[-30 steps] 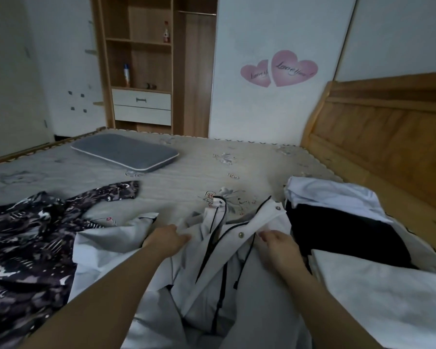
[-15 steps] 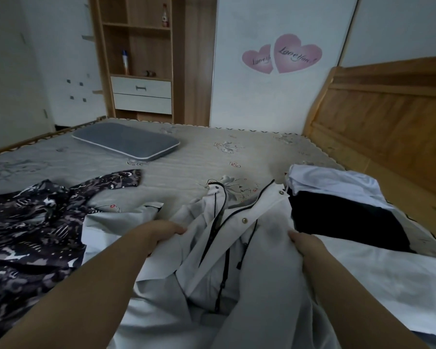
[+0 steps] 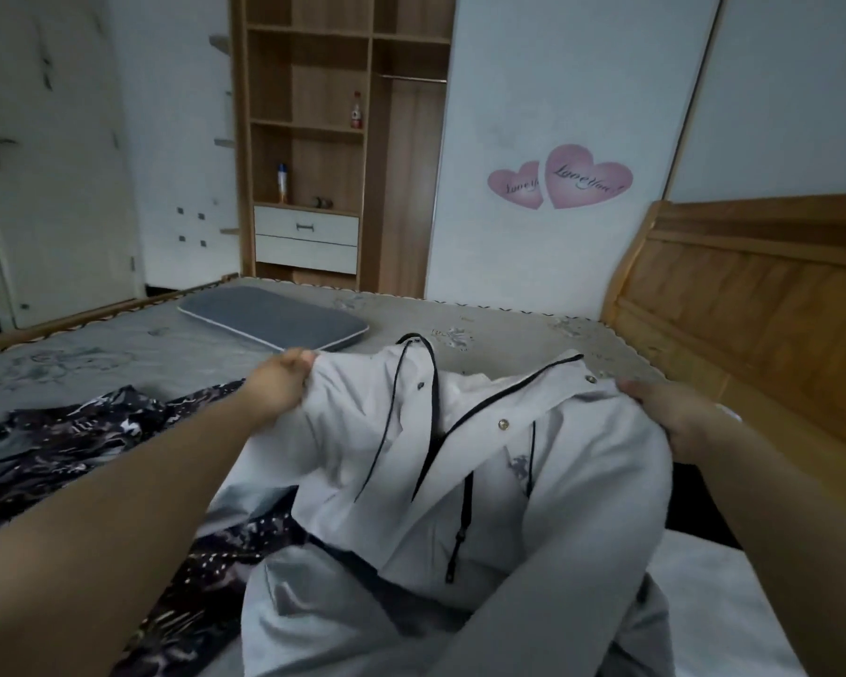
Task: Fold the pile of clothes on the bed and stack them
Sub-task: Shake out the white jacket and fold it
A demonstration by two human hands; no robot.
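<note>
The bed (image 3: 118, 344) filled most of your view, its patterned mattress bare at the far side, with a wooden headboard (image 3: 753, 305) to your right. Above it you held the white jacket (image 3: 484, 456) up by its shoulders, its lower half draped down toward you. You probably raised it that way so it hung straight and the front could be squared before you laid it down to fold. A dark patterned garment (image 3: 69, 442) lay unfolded on the mattress at your left, partly under the jacket's hem. White cloth (image 3: 714, 593) lay at your lower right, near your right arm; whether it was folded could not be told. A grey pillow (image 3: 274, 317) sat well apart at the far side of the bed.

Your left hand (image 3: 277, 383) had its fingers curled over the jacket's left shoulder. Your right hand (image 3: 665, 412) gripped the right shoulder, fingers bunched into the fabric.

On the wall, two pink heart stickers (image 3: 562, 180) carried script that seemed to read "Love you". A small dark emblem (image 3: 517, 465) on the jacket's chest was too blurred to read.
</note>
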